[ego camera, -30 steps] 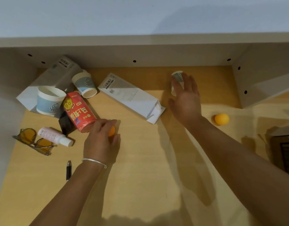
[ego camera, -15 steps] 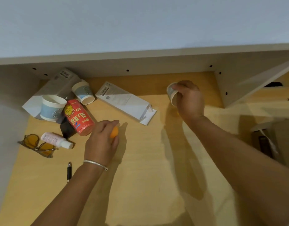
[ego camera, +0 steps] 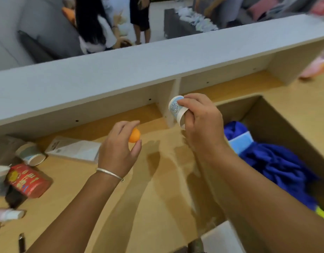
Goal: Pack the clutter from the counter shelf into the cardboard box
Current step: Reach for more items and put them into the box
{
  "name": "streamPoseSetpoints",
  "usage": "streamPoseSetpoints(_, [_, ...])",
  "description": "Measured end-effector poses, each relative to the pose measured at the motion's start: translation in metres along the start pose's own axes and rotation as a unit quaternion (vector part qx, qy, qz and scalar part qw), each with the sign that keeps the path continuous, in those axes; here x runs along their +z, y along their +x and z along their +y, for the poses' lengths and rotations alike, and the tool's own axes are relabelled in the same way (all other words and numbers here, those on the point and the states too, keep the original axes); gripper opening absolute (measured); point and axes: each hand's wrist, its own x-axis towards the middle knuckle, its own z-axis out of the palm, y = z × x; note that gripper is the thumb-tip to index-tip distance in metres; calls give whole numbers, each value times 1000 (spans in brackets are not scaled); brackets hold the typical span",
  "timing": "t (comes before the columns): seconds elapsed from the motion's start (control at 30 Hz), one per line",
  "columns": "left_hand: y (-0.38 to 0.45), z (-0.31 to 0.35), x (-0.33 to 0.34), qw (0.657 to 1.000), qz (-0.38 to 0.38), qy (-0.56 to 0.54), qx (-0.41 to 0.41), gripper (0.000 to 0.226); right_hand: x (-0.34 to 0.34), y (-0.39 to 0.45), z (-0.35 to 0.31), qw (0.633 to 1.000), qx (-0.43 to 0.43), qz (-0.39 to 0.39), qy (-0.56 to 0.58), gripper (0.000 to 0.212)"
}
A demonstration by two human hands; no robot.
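From the head camera, the left hand (ego camera: 119, 152), a thin silver bangle (ego camera: 110, 174) on its wrist, pinches a small orange ball (ego camera: 134, 135) between thumb and fingertips above the wooden table (ego camera: 157, 189). The right hand (ego camera: 201, 123) grips a small paper cup (ego camera: 176, 111) with a blue printed band, tipped on its side with the open mouth facing down and toward the camera; it is held just left of the open cardboard box (ego camera: 267, 114), in front of the upright divider of the counter shelf (ego camera: 121, 75). Inside the box lie a crumpled blue cloth (ego camera: 278, 167) and a light blue block (ego camera: 241, 144), with something yellow-green (ego camera: 323, 214) at the lower right edge. On the table at far left there remain a white carton (ego camera: 75, 148) lying flat, another paper cup (ego camera: 30, 154) on its side, a red can (ego camera: 28, 180) on its side, a white-capped pinkish bottle (ego camera: 9, 214), and what is probably a black pen (ego camera: 21, 242), though motion blur makes it hard to say. Beyond the counter, people stand in a blurred room.
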Motion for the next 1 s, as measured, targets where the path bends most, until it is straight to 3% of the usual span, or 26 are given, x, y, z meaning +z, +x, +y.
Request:
streamPoseSetpoints(0.17, [32,95,17,996,-10,-44,82,49,-93,-12,36,998,32,29,-50,31])
streamPoseSetpoints(0.3, [48,164,40,985,-62,-70,145,48,-154,-39,74,992,89,28,-85,31])
streamPoseSetpoints(0.53, [52,238,89,967,-137,-85,198,52,-214,-91,123,981,163,-7,-104,40])
streamPoseSetpoints(0.7, [38,225,99,969,-150,-67,187,54,-206,-94,120,984,160,-26,-75,39])
streamPoseSetpoints(1.0, [6,109,38,990,-109,26,84,56,-126,-68,61,989,96,-105,-35,38])
